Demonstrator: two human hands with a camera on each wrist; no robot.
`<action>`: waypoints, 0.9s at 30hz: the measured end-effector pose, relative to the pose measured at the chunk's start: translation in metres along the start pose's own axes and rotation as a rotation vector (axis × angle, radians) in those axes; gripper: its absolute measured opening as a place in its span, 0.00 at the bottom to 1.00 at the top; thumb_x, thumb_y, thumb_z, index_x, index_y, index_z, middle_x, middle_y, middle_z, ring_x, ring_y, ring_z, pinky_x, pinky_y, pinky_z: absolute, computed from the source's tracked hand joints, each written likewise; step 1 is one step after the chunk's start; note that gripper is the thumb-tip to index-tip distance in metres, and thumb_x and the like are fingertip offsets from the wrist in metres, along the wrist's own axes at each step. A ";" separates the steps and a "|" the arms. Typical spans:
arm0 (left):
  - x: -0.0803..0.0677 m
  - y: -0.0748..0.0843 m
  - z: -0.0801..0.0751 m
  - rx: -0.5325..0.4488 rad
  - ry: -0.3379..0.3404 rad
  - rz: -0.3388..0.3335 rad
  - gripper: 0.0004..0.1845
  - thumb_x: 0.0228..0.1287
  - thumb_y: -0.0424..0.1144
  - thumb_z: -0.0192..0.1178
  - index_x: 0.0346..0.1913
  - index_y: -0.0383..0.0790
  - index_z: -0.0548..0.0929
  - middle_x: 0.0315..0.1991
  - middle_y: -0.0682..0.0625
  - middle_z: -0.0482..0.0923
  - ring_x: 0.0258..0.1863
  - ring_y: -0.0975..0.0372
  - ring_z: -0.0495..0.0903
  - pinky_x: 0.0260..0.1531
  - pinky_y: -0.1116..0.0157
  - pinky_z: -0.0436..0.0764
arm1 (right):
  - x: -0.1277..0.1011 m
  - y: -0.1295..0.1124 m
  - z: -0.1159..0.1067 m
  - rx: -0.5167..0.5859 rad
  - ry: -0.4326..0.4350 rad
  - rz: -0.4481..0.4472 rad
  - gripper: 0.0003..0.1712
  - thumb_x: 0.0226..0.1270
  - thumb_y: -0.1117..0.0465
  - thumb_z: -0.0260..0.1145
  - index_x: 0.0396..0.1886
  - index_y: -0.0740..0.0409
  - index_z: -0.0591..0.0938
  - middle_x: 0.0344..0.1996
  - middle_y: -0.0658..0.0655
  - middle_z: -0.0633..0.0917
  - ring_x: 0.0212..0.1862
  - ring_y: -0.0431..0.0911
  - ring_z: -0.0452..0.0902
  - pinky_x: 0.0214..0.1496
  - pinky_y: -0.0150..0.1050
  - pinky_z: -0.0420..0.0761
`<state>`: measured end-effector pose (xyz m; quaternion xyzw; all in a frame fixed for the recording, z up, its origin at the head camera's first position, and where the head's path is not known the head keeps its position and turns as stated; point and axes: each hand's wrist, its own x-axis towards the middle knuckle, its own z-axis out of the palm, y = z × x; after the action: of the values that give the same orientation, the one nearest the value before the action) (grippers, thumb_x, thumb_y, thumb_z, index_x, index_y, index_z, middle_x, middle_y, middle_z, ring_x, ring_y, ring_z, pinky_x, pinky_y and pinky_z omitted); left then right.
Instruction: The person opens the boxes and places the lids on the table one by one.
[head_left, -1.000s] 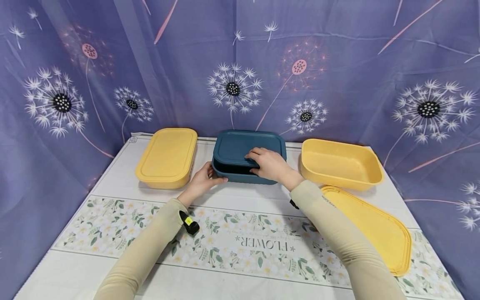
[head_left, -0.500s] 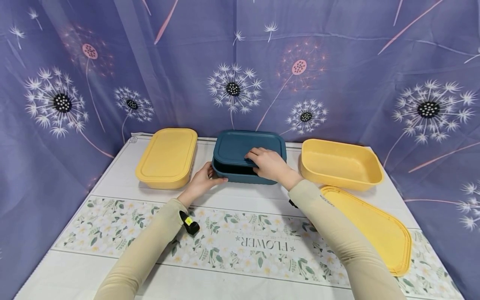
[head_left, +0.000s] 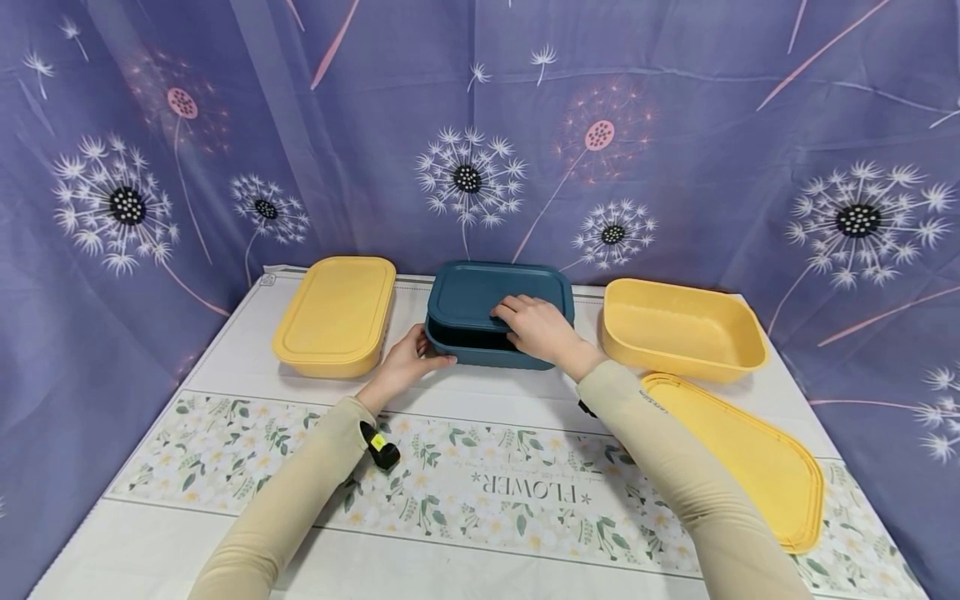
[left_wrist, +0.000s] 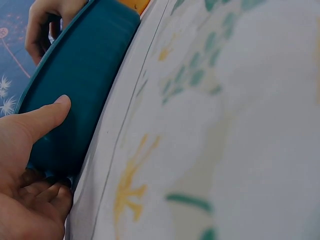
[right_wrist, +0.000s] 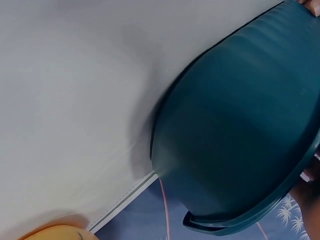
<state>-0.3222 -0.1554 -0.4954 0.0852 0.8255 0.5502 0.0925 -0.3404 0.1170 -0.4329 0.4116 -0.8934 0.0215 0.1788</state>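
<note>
Both hands meet at a teal box [head_left: 487,350] in the centre of the frame, on the bench [head_left: 480,408]: left hand [head_left: 408,362] grips its lower left corner, right hand [head_left: 540,329] pinches the raised teal lid [head_left: 480,292], between two yellow boxes

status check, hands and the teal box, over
Left hand grips teal box at its near left corner. Right hand holds teal lid, front edge raised. Nothing in the way.

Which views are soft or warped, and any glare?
Head view: sharp, evenly lit, no glare, wide-angle bowing at the edges. Left wrist view: tablecloth print blurred, left hand clearer. Right wrist view: teal box soft, close, tilted.
</note>
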 end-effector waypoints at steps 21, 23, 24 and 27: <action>-0.002 0.000 -0.001 -0.011 -0.013 0.013 0.45 0.58 0.50 0.75 0.73 0.41 0.63 0.69 0.42 0.70 0.70 0.52 0.68 0.68 0.54 0.70 | 0.001 -0.001 -0.009 0.007 0.026 0.033 0.20 0.68 0.66 0.70 0.59 0.61 0.81 0.54 0.61 0.83 0.52 0.54 0.82 0.54 0.46 0.83; -0.002 0.000 -0.001 -0.021 -0.014 0.012 0.45 0.59 0.49 0.75 0.73 0.41 0.63 0.69 0.42 0.70 0.70 0.52 0.67 0.69 0.53 0.69 | 0.001 -0.001 -0.011 0.017 0.034 0.036 0.20 0.68 0.66 0.69 0.60 0.62 0.81 0.54 0.62 0.84 0.53 0.54 0.82 0.54 0.46 0.83; -0.002 0.000 -0.001 -0.023 -0.013 0.013 0.45 0.59 0.49 0.75 0.73 0.41 0.63 0.69 0.41 0.70 0.70 0.52 0.67 0.69 0.53 0.69 | 0.001 -0.001 -0.011 0.020 0.038 0.036 0.20 0.69 0.67 0.69 0.60 0.62 0.81 0.54 0.62 0.84 0.53 0.54 0.82 0.54 0.46 0.83; -0.001 0.000 0.000 -0.025 -0.011 0.017 0.45 0.59 0.48 0.75 0.74 0.40 0.63 0.70 0.40 0.69 0.71 0.51 0.66 0.70 0.52 0.67 | 0.001 0.000 -0.013 0.020 0.050 0.036 0.20 0.69 0.67 0.68 0.60 0.62 0.81 0.54 0.62 0.84 0.53 0.54 0.82 0.54 0.46 0.83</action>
<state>-0.3210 -0.1560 -0.4953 0.0942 0.8174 0.5606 0.0931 -0.3371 0.1187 -0.4204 0.3966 -0.8957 0.0437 0.1964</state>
